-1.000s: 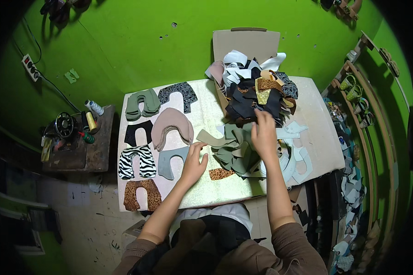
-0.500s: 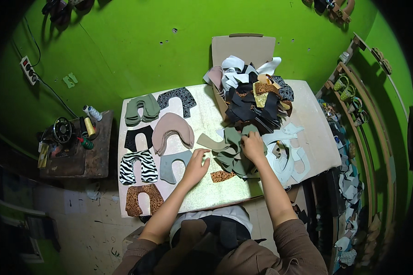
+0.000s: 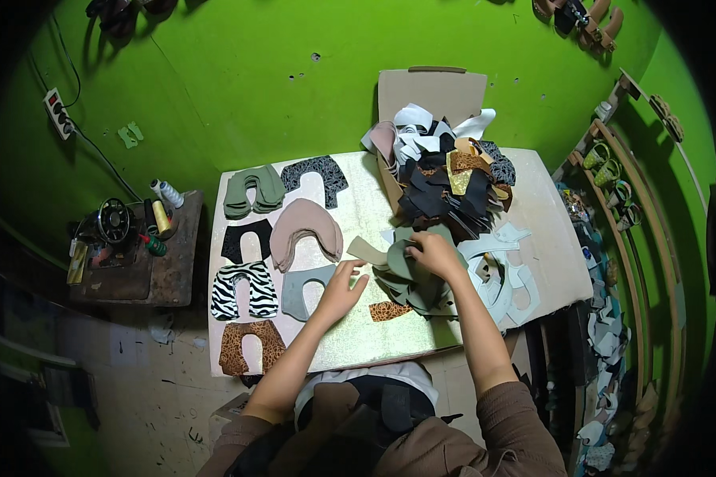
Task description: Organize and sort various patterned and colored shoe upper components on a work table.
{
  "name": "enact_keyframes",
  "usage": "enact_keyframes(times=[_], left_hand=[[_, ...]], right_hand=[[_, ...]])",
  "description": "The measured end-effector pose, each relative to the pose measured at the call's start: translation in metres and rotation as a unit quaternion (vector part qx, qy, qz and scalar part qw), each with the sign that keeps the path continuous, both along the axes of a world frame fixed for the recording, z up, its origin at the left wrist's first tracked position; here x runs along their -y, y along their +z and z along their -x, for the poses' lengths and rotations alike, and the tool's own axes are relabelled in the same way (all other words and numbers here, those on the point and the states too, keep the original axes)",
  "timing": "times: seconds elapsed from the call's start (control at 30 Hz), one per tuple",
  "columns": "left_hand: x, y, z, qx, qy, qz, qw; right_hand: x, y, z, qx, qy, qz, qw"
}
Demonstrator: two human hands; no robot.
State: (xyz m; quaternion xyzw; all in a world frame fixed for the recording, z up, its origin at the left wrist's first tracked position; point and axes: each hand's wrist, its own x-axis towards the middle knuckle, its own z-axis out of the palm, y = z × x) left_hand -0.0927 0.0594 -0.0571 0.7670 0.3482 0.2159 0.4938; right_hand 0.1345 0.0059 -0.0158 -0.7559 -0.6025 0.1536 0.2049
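My right hand [image 3: 437, 256] pinches an olive-green cut piece [image 3: 406, 258] at the top of a loose heap of such pieces. To its left my left hand [image 3: 344, 292] hovers over or rests on the table, fingers apart and holding nothing. It is beside a grey arch-shaped piece [image 3: 298, 296]. Farther left, arch-shaped pieces lie in groups: a mauve stack [image 3: 298, 226], a green stack [image 3: 243, 208], a dark patterned piece [image 3: 314, 168], a black piece [image 3: 237, 242], a zebra-striped one [image 3: 229, 292] and a brown patterned one [image 3: 235, 350]. A small brown patterned scrap [image 3: 390, 311] lies before the heap.
An open cardboard box [image 3: 431, 91] overflowing with mixed cut pieces stands at the table's back. White cut pieces [image 3: 497, 274] lie right of the green heap. A sewing machine [image 3: 115, 222] stands on a small table at left; a wooden rack [image 3: 628, 215] with sandals is at right.
My right hand has turned and moved slightly toward me, and the olive-green piece under it has shifted. My left hand stays in about the same place. The whole view has shifted slightly.
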Motion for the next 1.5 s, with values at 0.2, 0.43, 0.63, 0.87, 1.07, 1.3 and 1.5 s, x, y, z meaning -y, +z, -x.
enact_keyframes(times=[0.2, 0.43, 0.63, 0.87, 1.07, 1.3, 1.5], left_hand=[[-0.009, 0.021, 0.001, 0.104, -0.086, 0.047, 0.990], [-0.019, 0.027, 0.002, 0.237, -0.030, 0.257, 0.937], [-0.034, 0.026, 0.012, 0.262, 0.084, 0.296, 0.915], [-0.044, 0.023, 0.024, 0.290, 0.160, 0.297, 0.896], [-0.035, 0.024, 0.016, 0.256, 0.177, 0.341, 0.887], [-0.035, 0.015, 0.030, 0.266, 0.193, 0.368, 0.870], [-0.037, 0.013, 0.036, 0.293, 0.228, 0.381, 0.846]], right_hand=[[-0.010, 0.073, 0.042, -0.124, 0.095, 0.004, 0.988], [-0.022, 0.062, 0.022, -0.338, 0.079, -0.021, 0.938], [-0.017, 0.027, 0.000, -0.355, 0.046, -0.018, 0.934], [-0.017, -0.032, -0.015, -0.099, -0.098, -0.029, 0.990], [-0.029, -0.073, 0.005, 0.071, -0.224, -0.001, 0.972], [-0.044, -0.031, 0.005, -0.201, -0.117, -0.071, 0.970], [-0.039, 0.042, -0.011, -0.449, 0.014, 0.043, 0.893]])
